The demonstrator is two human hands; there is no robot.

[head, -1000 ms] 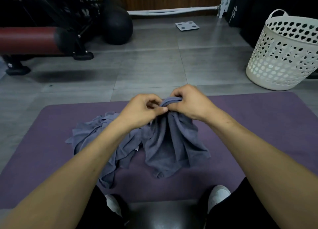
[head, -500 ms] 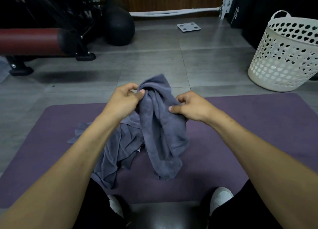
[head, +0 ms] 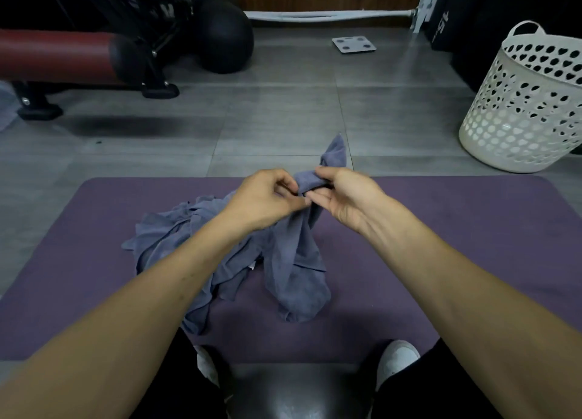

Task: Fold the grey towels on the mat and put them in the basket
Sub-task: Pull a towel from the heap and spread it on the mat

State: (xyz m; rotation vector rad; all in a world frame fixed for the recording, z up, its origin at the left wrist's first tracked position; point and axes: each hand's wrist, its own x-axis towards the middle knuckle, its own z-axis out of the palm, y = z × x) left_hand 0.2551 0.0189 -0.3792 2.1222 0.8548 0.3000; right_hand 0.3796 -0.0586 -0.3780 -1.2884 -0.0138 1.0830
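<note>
A grey towel [head: 296,270] hangs bunched from both my hands above the purple mat [head: 456,245], its lower end resting on the mat. My left hand [head: 264,201] pinches the towel's top from the left. My right hand [head: 343,195] grips the same bunch from the right, and a corner of cloth sticks up behind it. More crumpled grey towel [head: 176,236] lies on the mat to the left, partly hidden by my left forearm. The white perforated basket [head: 529,110] stands on the floor at the far right, beyond the mat.
A red padded bench [head: 56,56] on a black frame and a black ball [head: 225,37] stand at the back left. A white scale [head: 354,44] lies on the grey tiles at the back. My white shoes [head: 398,360] sit at the mat's near edge.
The towel was lifted and turned in my hands; the hands have come back together at its top, and a corner now points up behind my right hand.
</note>
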